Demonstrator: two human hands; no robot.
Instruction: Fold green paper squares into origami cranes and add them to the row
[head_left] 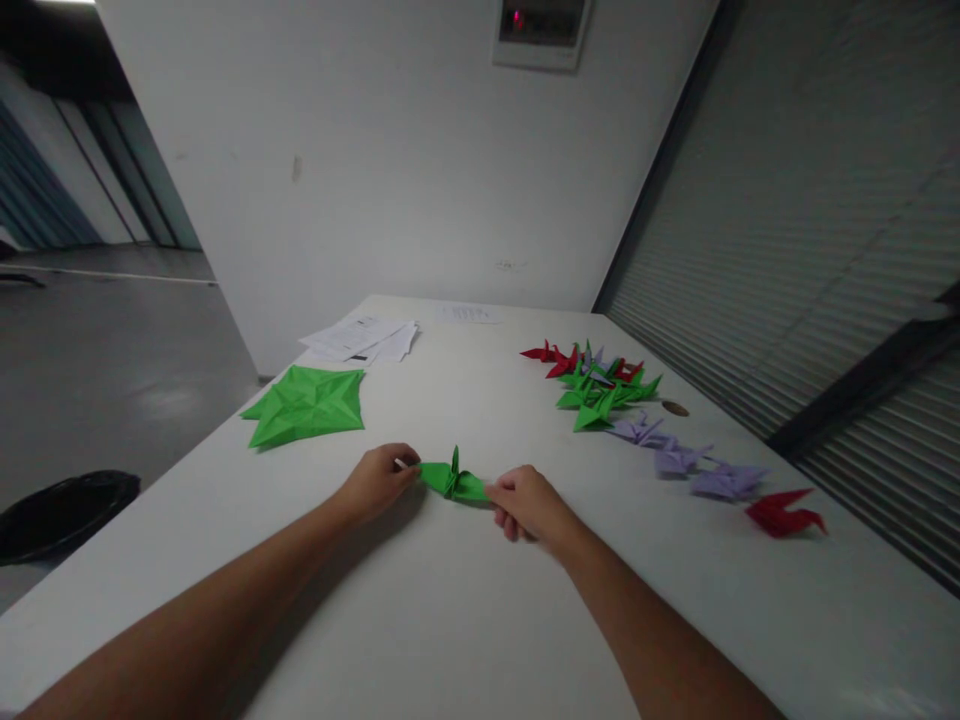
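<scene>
A green origami crane (452, 482) is stretched between my two hands, low over the middle of the white table (480, 620). My left hand (379, 480) pinches its left wing tip. The right wing tip is gripped between the thumb and finger of my right hand (532, 507). Between the wings, a narrow folded point stands upright. Farther left lie creased green paper sheets (309, 405), spread flat and overlapping.
A pile of green, red and purple folded cranes (600, 390) lies at the right, with purple cranes (679, 458) and a red crane (786, 513) trailing nearer. Printed papers (360, 338) rest at the back left. A black-lined bin (67, 515) stands beside the table's left edge.
</scene>
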